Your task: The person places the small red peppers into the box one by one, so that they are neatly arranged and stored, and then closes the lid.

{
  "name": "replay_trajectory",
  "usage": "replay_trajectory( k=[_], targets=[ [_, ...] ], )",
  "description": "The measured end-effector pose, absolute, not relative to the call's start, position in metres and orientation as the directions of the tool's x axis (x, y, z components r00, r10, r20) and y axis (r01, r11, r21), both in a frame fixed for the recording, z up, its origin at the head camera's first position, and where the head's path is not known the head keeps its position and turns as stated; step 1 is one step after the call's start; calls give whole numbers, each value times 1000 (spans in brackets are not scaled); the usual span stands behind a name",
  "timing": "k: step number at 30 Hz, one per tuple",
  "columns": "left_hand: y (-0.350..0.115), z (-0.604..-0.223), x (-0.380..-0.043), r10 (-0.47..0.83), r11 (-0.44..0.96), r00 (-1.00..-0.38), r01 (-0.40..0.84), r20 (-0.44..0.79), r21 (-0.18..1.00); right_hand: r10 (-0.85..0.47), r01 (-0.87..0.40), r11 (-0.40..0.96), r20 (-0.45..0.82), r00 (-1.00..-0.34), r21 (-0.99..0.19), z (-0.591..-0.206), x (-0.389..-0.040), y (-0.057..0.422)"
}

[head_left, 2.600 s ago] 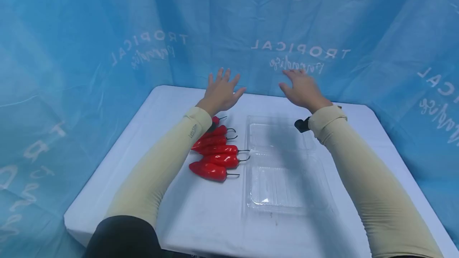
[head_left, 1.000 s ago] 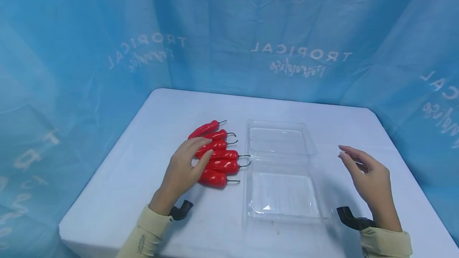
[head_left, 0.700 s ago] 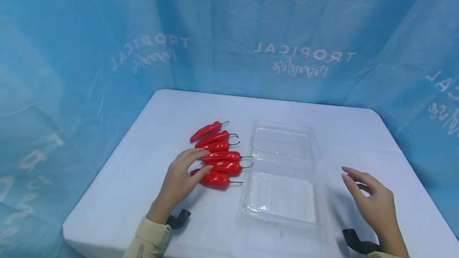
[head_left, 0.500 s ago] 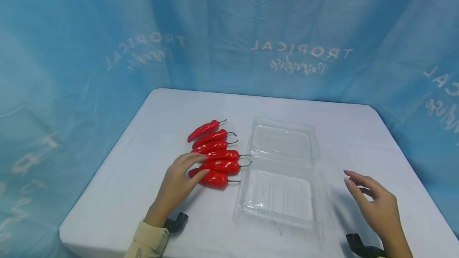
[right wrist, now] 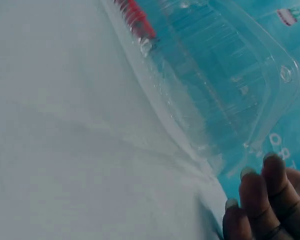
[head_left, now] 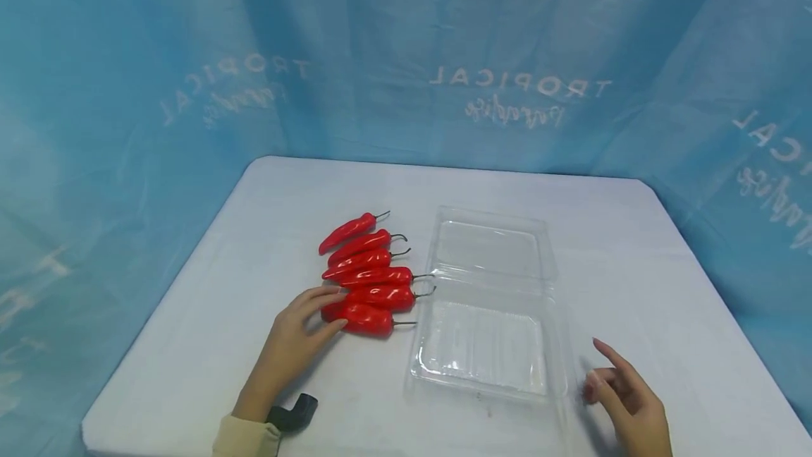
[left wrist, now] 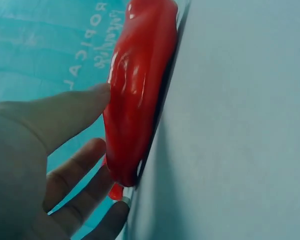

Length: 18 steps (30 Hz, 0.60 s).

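Lying at left hand (head_left: 293, 337): nearest pepper (head_left: 369, 320)

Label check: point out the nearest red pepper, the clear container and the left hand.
Nearest red pepper (head_left: 371, 320): head view, middle of body.
Clear container (head_left: 490, 283): head view, middle crease.
Left hand (head_left: 292, 338): head view, back.

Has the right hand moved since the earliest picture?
Yes, back toward the near side. In the head view, the right hand showed at the far edge of the table; now it is to the right of the box.
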<state>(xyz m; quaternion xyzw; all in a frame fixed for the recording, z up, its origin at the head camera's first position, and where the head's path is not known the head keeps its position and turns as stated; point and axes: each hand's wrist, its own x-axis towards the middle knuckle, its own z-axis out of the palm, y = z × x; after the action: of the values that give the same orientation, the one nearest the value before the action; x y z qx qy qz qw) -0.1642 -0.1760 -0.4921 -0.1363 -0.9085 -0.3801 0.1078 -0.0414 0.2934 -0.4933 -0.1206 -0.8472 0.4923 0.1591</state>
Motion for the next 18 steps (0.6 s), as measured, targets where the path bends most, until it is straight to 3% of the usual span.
replay_trajectory(
  k=[7,18],
  targets=[
    [-182,-502,-167,140,634,-977,211,158,744,255,-8,384,115,-960,-923,-499,-36,292],
    [-185,-500,-168,125,635,-989,140,78,760,135,-130,263,170,-976,-956,-500,-37,285]
  ],
)
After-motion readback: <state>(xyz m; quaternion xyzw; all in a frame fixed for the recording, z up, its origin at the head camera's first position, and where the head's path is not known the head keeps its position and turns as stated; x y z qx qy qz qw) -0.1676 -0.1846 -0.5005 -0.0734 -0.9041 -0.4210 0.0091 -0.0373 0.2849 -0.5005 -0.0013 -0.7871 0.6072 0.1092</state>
